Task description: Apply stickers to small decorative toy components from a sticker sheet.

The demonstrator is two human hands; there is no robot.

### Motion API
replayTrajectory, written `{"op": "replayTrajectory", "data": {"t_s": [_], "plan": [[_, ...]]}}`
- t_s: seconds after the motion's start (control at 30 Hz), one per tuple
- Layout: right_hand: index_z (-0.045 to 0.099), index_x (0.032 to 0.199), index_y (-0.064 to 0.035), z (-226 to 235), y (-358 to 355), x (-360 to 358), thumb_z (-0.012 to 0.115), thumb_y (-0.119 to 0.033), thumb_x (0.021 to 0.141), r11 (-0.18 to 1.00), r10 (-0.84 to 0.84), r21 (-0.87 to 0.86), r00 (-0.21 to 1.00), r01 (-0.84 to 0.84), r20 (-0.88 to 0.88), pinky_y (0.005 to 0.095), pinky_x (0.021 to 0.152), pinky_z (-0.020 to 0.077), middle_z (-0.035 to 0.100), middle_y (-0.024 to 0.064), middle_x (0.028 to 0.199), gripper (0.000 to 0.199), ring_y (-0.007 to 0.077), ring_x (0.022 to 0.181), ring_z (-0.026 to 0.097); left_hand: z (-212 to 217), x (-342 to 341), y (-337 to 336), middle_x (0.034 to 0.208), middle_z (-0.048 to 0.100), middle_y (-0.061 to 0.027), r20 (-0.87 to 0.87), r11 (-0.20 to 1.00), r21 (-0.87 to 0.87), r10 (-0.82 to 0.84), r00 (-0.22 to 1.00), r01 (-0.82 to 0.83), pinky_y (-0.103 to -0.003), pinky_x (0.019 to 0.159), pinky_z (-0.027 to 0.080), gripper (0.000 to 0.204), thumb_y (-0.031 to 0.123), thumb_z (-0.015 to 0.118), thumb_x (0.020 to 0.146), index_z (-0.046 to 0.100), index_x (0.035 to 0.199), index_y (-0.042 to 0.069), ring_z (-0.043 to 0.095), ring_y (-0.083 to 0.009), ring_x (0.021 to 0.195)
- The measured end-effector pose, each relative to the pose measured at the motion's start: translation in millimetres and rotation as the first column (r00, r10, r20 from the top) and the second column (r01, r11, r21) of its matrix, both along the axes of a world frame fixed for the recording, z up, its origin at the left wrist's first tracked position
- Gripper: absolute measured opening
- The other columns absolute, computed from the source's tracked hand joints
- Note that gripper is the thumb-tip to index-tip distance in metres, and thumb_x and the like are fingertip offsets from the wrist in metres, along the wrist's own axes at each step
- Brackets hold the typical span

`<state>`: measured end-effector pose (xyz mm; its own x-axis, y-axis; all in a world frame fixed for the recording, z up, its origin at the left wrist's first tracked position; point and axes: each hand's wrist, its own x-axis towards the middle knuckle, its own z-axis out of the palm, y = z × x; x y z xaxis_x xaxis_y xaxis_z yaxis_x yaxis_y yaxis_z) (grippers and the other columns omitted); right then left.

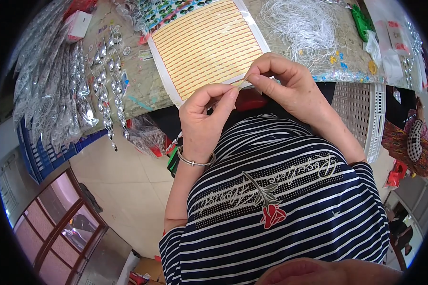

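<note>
Just past the table's near edge, my left hand (204, 114) and my right hand (287, 88) meet fingertip to fingertip. Both are closed in a pinch on a thin, pale yellow strip (241, 84), mostly covered by the fingers. Beyond them lies a sheet of yellow strips (209, 45) with red wavy lines and a white border, its lower edge close to my fingers. A bracelet circles my left wrist.
Twisted silver foil strips (101, 78) and clear plastic-wrapped bundles (52, 85) cover the table's left side. White strings (302, 28) lie tangled at the back right, near green scissors (361, 23). A white plastic crate (361, 111) stands below on the right, a blue crate (45, 152) on the left.
</note>
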<state>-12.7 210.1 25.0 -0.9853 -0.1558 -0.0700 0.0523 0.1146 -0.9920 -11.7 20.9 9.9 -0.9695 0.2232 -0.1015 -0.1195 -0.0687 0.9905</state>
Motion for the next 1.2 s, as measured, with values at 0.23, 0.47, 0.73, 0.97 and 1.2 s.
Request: {"op": "replayTrajectory", "data": {"t_s": [0.23,0.47,0.73,0.97,1.2], "plan": [[0.064,0.105,-0.0020,6.6,1.5,1.5,0.061,-0.016,0.089,0.972,-0.018,-0.221,0.964,0.079,0.264,0.0218,0.070,0.0516,0.065,0.0042,0.088,0.021,0.0093,0.078,0.063,-1.9,0.2,-2.6,0.079,0.064,-0.0011,0.036,0.999,0.036,0.010,0.999,-0.011,-0.017,0.061,0.044,0.008,0.001,0.065,0.084,0.065,0.091,-0.003,0.055,-0.0034,0.068],[0.063,0.111,-0.0022,-3.1,6.9,2.9,0.063,-0.009,0.086,0.951,0.128,-0.308,0.938,-0.024,0.321,0.0237,0.083,0.0458,0.061,0.0017,0.102,0.026,0.0092,0.094,0.057,0.7,1.9,-2.2,0.081,0.063,-0.0030,0.089,0.999,0.048,-0.020,0.996,0.016,-0.019,0.062,0.043,0.008,0.002,0.064,0.084,0.065,0.091,-0.002,0.054,-0.0069,0.067],[0.070,0.097,-0.0023,-7.4,8.0,-0.8,0.066,-0.010,0.084,0.941,0.189,-0.319,0.958,-0.113,0.218,0.0217,0.073,0.0501,0.065,0.0029,0.087,0.016,0.0097,0.078,0.061,2.2,3.0,-4.3,0.083,0.066,-0.0056,0.124,0.985,0.113,-0.141,0.982,0.128,-0.020,0.061,0.044,0.007,-0.001,0.063,0.082,0.065,0.089,-0.003,0.054,-0.0077,0.066],[0.068,0.092,-0.0020,-4.6,4.7,1.4,0.065,-0.010,0.085,0.958,0.151,-0.271,0.970,-0.096,0.190,0.0218,0.069,0.0506,0.063,0.0016,0.084,0.011,0.0097,0.076,0.061,2.7,2.4,-4.3,0.084,0.066,-0.0060,0.138,0.986,0.097,-0.150,0.979,0.137,-0.019,0.061,0.044,0.007,0.000,0.063,0.083,0.065,0.089,-0.002,0.055,-0.0076,0.067],[0.059,0.089,0.0001,3.1,8.9,-3.0,0.062,-0.006,0.084,0.941,0.160,0.333,0.938,-0.052,-0.307,0.0275,0.075,0.0449,0.058,0.0069,0.087,0.008,0.0176,0.084,0.058,-4.0,0.4,-6.2,0.082,0.066,-0.0044,0.007,0.998,-0.019,-0.063,0.998,0.063,-0.019,0.065,0.046,0.009,0.001,0.065,0.082,0.066,0.091,-0.003,0.057,-0.0071,0.069]]}}
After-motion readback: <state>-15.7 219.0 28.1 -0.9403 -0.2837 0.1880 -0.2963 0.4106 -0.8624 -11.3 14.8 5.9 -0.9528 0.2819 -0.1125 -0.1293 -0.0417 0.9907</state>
